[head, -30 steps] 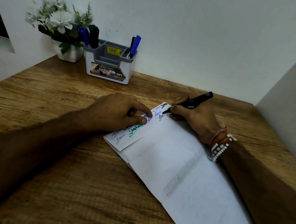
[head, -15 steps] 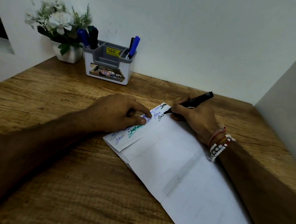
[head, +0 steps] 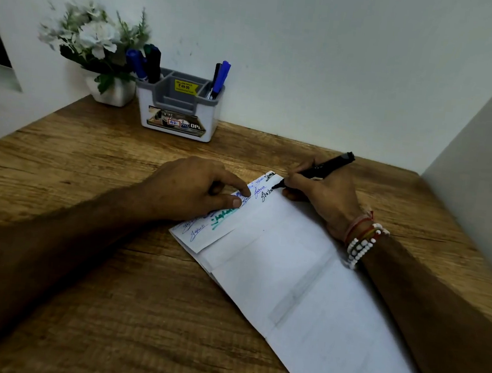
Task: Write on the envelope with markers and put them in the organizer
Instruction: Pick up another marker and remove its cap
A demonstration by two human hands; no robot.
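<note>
Wooden table (head: 73, 174) fills the lower part of the view, and at its far left corner white flowers (head: 96, 37) with green leaves stand in a small white pot (head: 110, 97) close to the wall (head: 313, 56). Just beside the pot, on its right, stands the organizer (head: 182, 113), white outside and grey inside, with a yellow price sticker on an inner wall and a printed label on the front. Its left compartment holds some capped markers (head: 153, 62), blue and dark, which lean to the left; its right compartment holds a blue-capped marker (head: 222, 74) with a thin dark one next to it. Nearer to the person, the left hand (head: 195, 190) rests on the table and on the envelope (head: 291, 267): the forefinger and the thumb are stretched out and press flat on the written strip, while the other fingers are bent under the palm. The envelope is long and white and lies diagonally from the middle of the table to the lower right edge of the view; its far end carries handwriting in blue, green and black. At the far corner of it, the right hand (head: 323, 194) pinches a black marker (head: 327, 167) between the thumb and the curled fingers, the tip down on the paper beside the black letters and the back end pointing up to the right. White bead and thread bracelets (head: 363, 241) sit on the right wrist.
</note>
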